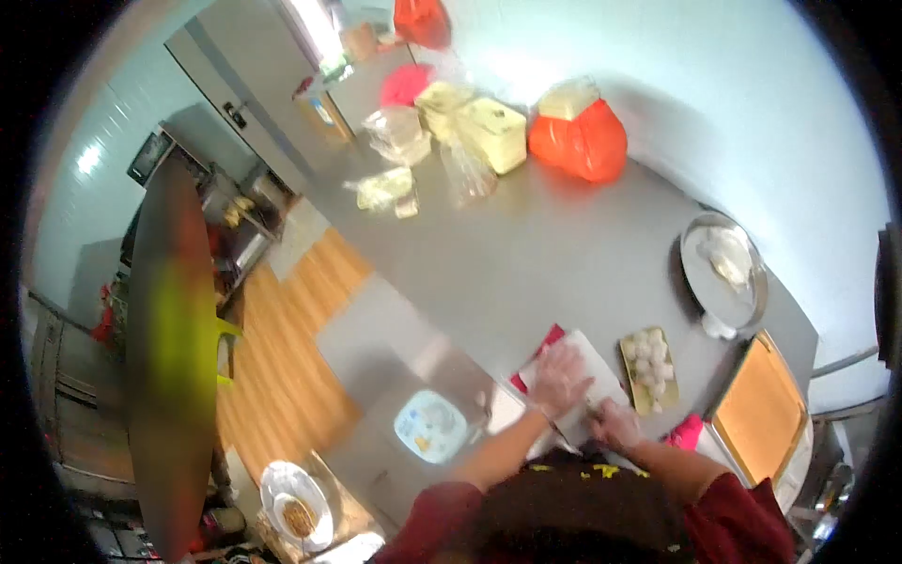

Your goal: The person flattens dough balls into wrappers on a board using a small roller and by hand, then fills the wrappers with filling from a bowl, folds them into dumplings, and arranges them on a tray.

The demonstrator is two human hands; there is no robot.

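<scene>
My left hand (561,381) lies with its fingers spread on a white board (601,365), which rests over a red cloth (554,336) on the grey metal table. Just to its right, my right hand (617,425) is closed at the board's near edge, around something I cannot make out. Both hands look covered by thin clear gloves. Beside the board on the right is a yellowish tray (631,362) with several round white pieces (650,353). A pink cloth (684,433) lies by my right forearm.
A round metal pan (691,273) with a pale bag stands at the right. Farther right is an orange-topped tray (759,414). Red bag (581,143), yellow containers (493,134) and clear bags stand at the back. A pale blue stool (430,426) and a white bowl (296,505) are at left.
</scene>
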